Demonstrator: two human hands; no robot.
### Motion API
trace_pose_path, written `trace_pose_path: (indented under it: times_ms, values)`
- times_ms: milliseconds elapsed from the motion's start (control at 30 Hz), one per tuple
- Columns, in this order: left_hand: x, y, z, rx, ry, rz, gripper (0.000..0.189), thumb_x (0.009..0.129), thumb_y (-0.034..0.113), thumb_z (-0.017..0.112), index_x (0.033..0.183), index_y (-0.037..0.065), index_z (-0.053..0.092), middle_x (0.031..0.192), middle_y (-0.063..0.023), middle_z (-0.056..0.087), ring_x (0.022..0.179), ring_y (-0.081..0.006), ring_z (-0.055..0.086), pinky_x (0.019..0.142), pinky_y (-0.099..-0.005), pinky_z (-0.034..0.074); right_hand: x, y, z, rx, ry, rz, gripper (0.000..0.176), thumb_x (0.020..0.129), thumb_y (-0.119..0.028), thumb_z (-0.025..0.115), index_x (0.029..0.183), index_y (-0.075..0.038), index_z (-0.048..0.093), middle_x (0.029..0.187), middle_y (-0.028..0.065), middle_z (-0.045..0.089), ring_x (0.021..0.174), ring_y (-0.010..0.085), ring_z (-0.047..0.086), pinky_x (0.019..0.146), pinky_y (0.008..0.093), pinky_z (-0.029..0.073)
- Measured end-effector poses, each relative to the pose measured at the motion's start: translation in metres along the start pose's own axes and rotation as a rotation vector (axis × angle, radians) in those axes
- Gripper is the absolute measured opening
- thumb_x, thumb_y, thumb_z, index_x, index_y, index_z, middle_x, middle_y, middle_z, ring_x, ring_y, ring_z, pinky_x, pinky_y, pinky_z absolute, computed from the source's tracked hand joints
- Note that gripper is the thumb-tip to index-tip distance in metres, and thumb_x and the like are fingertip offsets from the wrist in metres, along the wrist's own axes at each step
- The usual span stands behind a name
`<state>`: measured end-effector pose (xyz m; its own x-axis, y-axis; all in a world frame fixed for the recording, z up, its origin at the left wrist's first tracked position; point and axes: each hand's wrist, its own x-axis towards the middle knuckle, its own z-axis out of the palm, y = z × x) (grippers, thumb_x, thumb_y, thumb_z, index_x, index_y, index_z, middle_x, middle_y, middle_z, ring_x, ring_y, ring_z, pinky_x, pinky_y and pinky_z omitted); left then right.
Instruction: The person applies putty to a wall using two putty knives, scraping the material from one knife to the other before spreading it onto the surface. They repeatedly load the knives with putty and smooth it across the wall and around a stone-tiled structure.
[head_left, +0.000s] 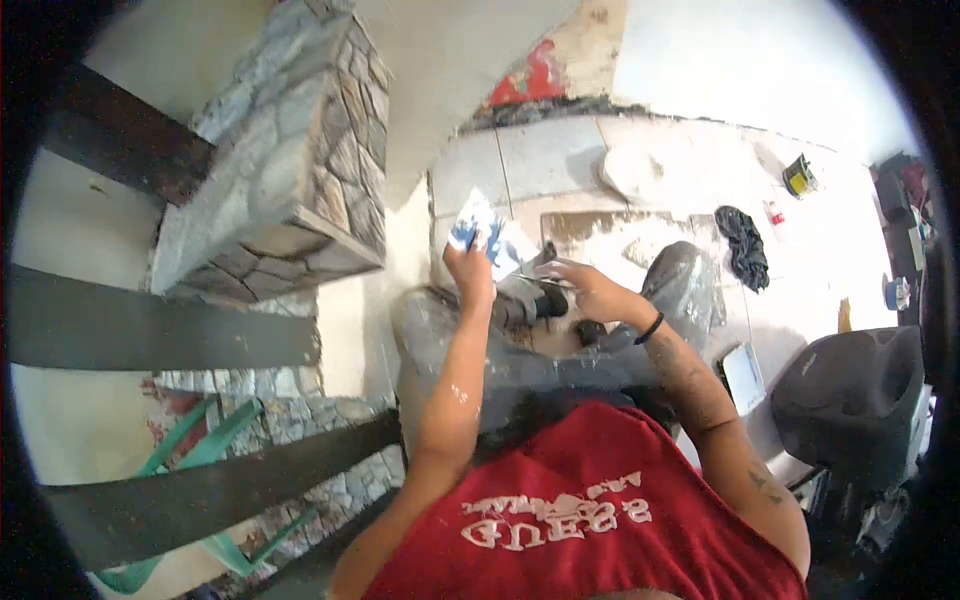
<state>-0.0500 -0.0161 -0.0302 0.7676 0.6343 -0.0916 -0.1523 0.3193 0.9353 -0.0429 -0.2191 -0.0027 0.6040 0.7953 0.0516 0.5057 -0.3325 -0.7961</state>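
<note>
My left hand (pixel 470 272) is closed around the lower edge of a blue-and-white sheet-like piece (pixel 486 236), which looks smeared with white. Just to the right, my right hand (pixel 600 297) has its fingers pointing toward that piece. A thin, narrow tool (pixel 540 279) shows at those fingers; its exact kind is too small to tell. Both hands are in front of my dusty grey trousers (pixel 690 275), between the knees. White specks dot my left forearm.
A stone-clad pillar (pixel 285 170) and dark slats (pixel 160 325) stand at left. On the tiled floor lie a black plastic bag (pixel 742 248), a round whitish object (pixel 632 174) and an open can (pixel 800 177). A dark chair-like object (pixel 850 390) is at right.
</note>
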Motion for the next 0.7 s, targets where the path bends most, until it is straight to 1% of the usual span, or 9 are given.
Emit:
trace_pose_path:
  times_ms: [67, 167, 200, 267, 300, 367, 467, 567, 700]
  values:
    - [0.015, -0.013, -0.018, 0.038, 0.078, -0.066, 0.033, 0.079, 0.003, 0.058, 0.111, -0.003, 0.053, 0.098, -0.0085, 0.059, 0.084, -0.0185, 0.057, 0.071, -0.0318, 0.047, -0.002, -0.002, -0.024, 0.063, 0.177, 0.201, 0.057, 0.062, 0.008, 0.057, 0.119, 0.002, 0.048, 0.113, 0.0217, 0.056, 0.114, 0.0304, 0.048, 0.094, 0.0359, 0.041]
    - [0.022, -0.053, -0.065, -0.095, 0.021, -0.383, 0.037, 0.077, 0.002, 0.058, 0.114, 0.0, 0.051, 0.1, -0.0093, 0.058, 0.085, -0.0204, 0.058, 0.069, -0.0338, 0.049, 0.024, 0.065, -0.06, 1.351, 0.351, 0.244, 0.033, 0.068, -0.006, 0.061, 0.1, 0.0, 0.055, 0.081, 0.0096, 0.062, 0.047, 0.0137, 0.051, 0.042, 0.0228, 0.043]
    - [0.014, -0.064, -0.078, -0.218, -0.126, -0.473, 0.038, 0.077, 0.001, 0.057, 0.114, 0.001, 0.051, 0.101, -0.0095, 0.058, 0.086, -0.021, 0.058, 0.07, -0.0348, 0.05, 0.025, 0.095, -0.083, 1.464, 0.292, 0.2, 0.024, 0.071, -0.012, 0.058, 0.092, 0.0, 0.057, 0.075, 0.0085, 0.061, 0.036, 0.0114, 0.044, 0.032, 0.0211, 0.036]
    - [-0.01, -0.071, -0.09, -0.257, -0.17, -0.603, 0.038, 0.079, 0.001, 0.057, 0.116, 0.002, 0.051, 0.106, -0.0086, 0.058, 0.091, -0.0208, 0.059, 0.075, -0.034, 0.049, 0.043, 0.061, -0.109, 1.481, 0.579, 0.148, 0.018, 0.075, -0.017, 0.053, 0.082, -0.001, 0.055, 0.07, 0.0071, 0.06, 0.03, 0.0116, 0.034, 0.027, 0.022, 0.026]
    - [0.006, -0.125, -0.125, -0.098, -0.342, -0.48, 0.037, 0.08, 0.002, 0.057, 0.116, 0.001, 0.05, 0.108, -0.0082, 0.058, 0.092, -0.0202, 0.059, 0.077, -0.0334, 0.049, 0.052, 0.046, -0.12, 1.489, 0.722, 0.115, 0.019, 0.077, -0.02, 0.05, 0.078, -0.002, 0.054, 0.068, 0.0065, 0.059, 0.027, 0.0118, 0.029, 0.024, 0.0224, 0.021]
    - [0.027, -0.146, -0.128, -0.053, -0.477, -0.435, 0.035, 0.081, 0.003, 0.057, 0.116, 0.001, 0.05, 0.11, -0.0078, 0.057, 0.092, -0.0193, 0.059, 0.078, -0.0319, 0.049, 0.082, 0.094, -0.157, 1.377, 0.823, -0.046, 0.013, 0.075, -0.007, 0.05, 0.086, -0.001, 0.054, 0.07, 0.0072, 0.059, 0.035, 0.0134, 0.042, 0.028, 0.024, 0.029]
    - [0.017, -0.127, -0.119, -0.126, -0.443, -0.531, 0.034, 0.077, 0.0, 0.057, 0.111, 0.002, 0.054, 0.108, -0.0085, 0.058, 0.089, -0.0218, 0.061, 0.075, -0.0337, 0.051, 0.086, -0.01, -0.217, 1.18, 1.033, -0.18, 0.039, 0.074, 0.005, 0.048, 0.112, 0.002, 0.047, 0.095, 0.0123, 0.058, 0.071, 0.0175, 0.061, 0.051, 0.0282, 0.052]
    - [0.016, -0.13, -0.127, -0.066, -0.411, -0.516, 0.033, 0.074, -0.003, 0.056, 0.106, 0.002, 0.057, 0.101, -0.0088, 0.06, 0.086, -0.0234, 0.062, 0.071, -0.0356, 0.053, 0.083, -0.027, -0.278, 0.331, 1.032, -0.502, 0.048, 0.077, 0.004, 0.048, 0.124, -0.001, 0.041, 0.107, 0.0104, 0.054, 0.094, 0.0177, 0.057, 0.073, 0.0308, 0.052]
    - [0.022, -0.127, -0.123, -0.15, -0.328, -0.755, 0.029, 0.072, -0.004, 0.056, 0.101, 0.0, 0.059, 0.093, -0.0094, 0.063, 0.081, -0.0239, 0.063, 0.069, -0.0359, 0.053, 0.09, -0.062, -0.338, -0.012, 1.031, -0.545, 0.045, 0.077, 0.001, 0.043, 0.121, -0.004, 0.046, 0.109, 0.0099, 0.057, 0.096, 0.0203, 0.057, 0.08, 0.0297, 0.048]
